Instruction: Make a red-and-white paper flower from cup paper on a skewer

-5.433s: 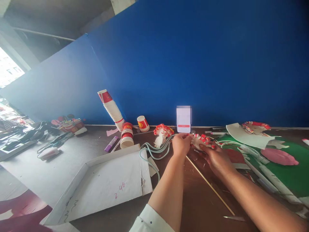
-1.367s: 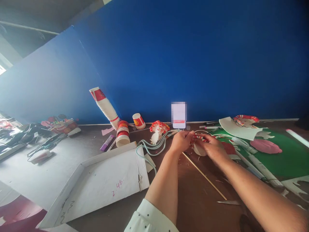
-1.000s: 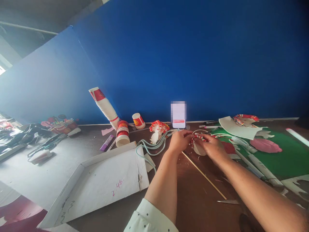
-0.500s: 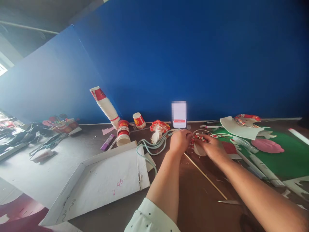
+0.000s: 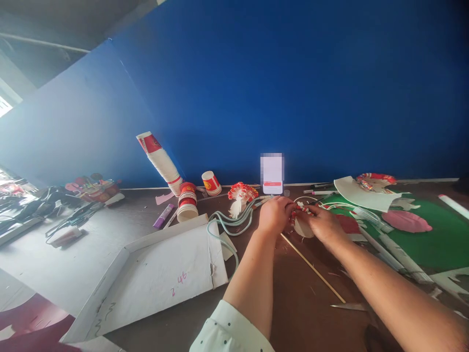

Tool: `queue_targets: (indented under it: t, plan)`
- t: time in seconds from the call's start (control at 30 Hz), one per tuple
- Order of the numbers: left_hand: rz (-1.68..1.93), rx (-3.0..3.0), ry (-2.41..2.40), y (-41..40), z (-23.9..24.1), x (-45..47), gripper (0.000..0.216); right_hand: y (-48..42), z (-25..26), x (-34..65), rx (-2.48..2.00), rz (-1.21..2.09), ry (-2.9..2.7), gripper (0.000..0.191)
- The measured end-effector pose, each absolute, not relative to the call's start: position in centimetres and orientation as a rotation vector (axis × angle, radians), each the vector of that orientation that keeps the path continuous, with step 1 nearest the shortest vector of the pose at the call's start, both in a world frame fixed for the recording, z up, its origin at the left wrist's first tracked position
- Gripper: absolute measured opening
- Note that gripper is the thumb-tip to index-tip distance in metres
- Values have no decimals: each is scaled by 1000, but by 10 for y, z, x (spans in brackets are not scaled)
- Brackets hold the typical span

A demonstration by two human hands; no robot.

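Between my hands is a cut paper cup [image 5: 303, 228], its pale round base facing me and its red-and-white strips folded around the edge. My left hand [image 5: 274, 215] is closed with its fingertips at the strips on the left side; the fingers partly hide what they pinch. My right hand [image 5: 324, 222] grips the cup from the right, thumb and fingers on its rim. Below them, a thin wooden stick [image 5: 313, 269] lies slanted on the brown table, its lower end by a pointed metal blade [image 5: 350, 307].
Left of my arms lies a white box lid [image 5: 157, 274] beside looped pale cables [image 5: 234, 227]. Stacked paper cups [image 5: 164, 166], a single cup [image 5: 211, 183], a red-and-white paper flower [image 5: 242, 193] and a phone [image 5: 272, 176] stand behind. A green sheet [image 5: 439, 239] with paper scraps is right.
My left hand has shifted very slightly while both hands stay at the cut cup. Everything else on the table looks the same.
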State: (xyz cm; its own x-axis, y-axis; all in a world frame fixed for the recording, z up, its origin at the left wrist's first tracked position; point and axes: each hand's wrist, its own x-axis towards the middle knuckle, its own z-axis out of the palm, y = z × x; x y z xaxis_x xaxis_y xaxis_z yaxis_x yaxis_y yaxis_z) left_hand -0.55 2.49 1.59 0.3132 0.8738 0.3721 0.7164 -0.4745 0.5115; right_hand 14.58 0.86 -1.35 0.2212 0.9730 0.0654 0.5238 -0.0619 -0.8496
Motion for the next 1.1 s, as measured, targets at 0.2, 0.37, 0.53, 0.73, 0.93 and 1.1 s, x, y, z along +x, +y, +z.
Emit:
queue_targets:
  t: [0.2, 0.37, 0.53, 0.73, 0.93, 1.1]
  plan:
    - [928, 2337, 1415, 27, 14, -7, 20, 9, -16, 147, -1664, 723, -1408, 33]
    - [912, 2307, 1420, 27, 11, -6, 17, 9, -17, 147, -1636, 711, -1404, 32]
    - [912, 2340, 1421, 27, 11, -6, 17, 8, -15, 146, -1653, 710, -1399, 33]
    - [871, 2393, 1450, 25, 14, -5, 15, 9, -12, 146, -1668, 675, -1396, 31]
    - [866, 2417, 1436, 26, 12, -6, 16, 8, -9, 146, -1727, 726, -1388, 33]
    - [878, 2348, 1378, 29, 11, -9, 17, 6, -9, 145, -1713, 785, -1329, 33]
